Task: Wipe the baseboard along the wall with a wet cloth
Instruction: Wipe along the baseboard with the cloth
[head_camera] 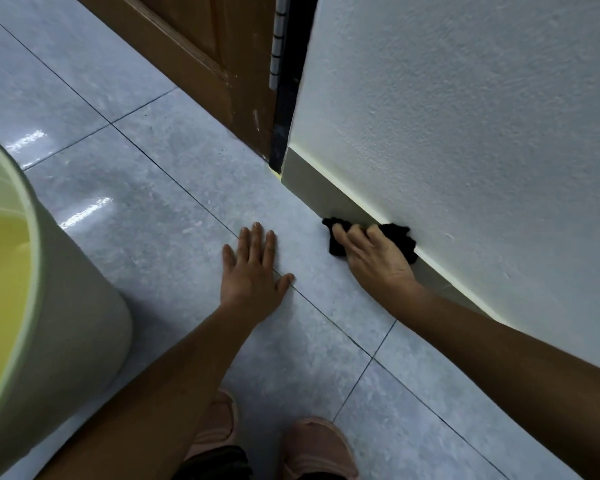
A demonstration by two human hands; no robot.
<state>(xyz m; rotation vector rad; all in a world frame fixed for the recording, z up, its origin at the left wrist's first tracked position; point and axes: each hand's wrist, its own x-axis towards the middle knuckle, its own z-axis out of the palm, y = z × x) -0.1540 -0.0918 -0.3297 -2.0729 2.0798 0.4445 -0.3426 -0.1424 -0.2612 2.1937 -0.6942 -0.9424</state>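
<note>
Gripping the black cloth (400,239) in our right hand (374,259), we are pressing it against the baseboard (312,183) at two o'clock; our left hand (253,271) is lying spread flat on the floor (153,209).

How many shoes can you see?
2. The left shoe is at the bottom middle, partly hidden; the right shoe is beside it, cut off by the edge.

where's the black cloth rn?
Head view, right of centre: the crumpled black cloth is gripped in the right hand, pressed to the grey baseboard strip below the white textured wall.
</note>
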